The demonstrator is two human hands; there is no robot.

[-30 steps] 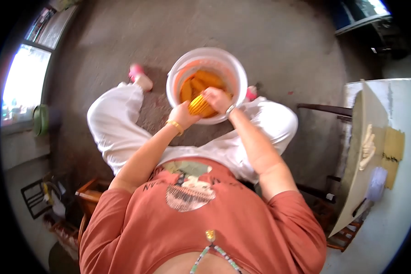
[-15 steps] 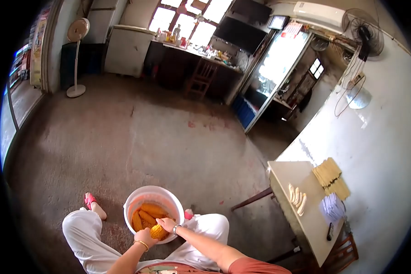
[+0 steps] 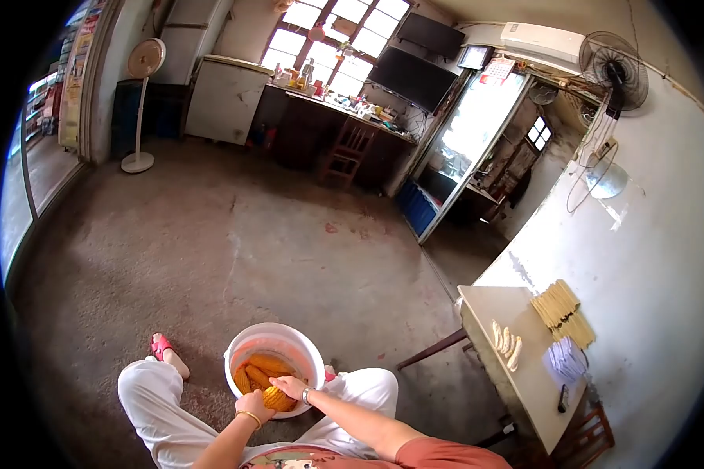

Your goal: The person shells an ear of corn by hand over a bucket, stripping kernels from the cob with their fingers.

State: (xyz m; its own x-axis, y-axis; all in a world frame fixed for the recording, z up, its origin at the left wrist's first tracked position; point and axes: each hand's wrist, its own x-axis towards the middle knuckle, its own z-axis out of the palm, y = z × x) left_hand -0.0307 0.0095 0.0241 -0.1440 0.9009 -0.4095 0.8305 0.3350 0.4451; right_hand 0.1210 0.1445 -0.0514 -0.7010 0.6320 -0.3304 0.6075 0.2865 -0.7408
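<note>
Between my knees stands a white bucket (image 3: 314, 356) with several yellow ears of corn (image 3: 260, 370) inside. Over its near rim, one corn cob (image 3: 278, 399) is gripped from both sides. My left hand (image 3: 253, 406) is closed round its left end. My right hand (image 3: 290, 387) is wrapped over its upper right side. Some of the fingers are hidden behind the cob and by the hands themselves. Loose kernels in the bucket are too small to make out clearly.
On my right is a table (image 3: 485, 301) bearing several pale bare cobs (image 3: 507, 344), yellow bundles (image 3: 562, 313), a white stack (image 3: 566, 359) and a black remote (image 3: 563, 399). A standing fan (image 3: 142, 109), wooden chair (image 3: 344, 152) and cluttered desk (image 3: 297, 129) are farther off.
The camera view has shifted slightly, so the room, bucket and hands appear a little lower and the bucket farther right. Both hands stay on the same cob.
</note>
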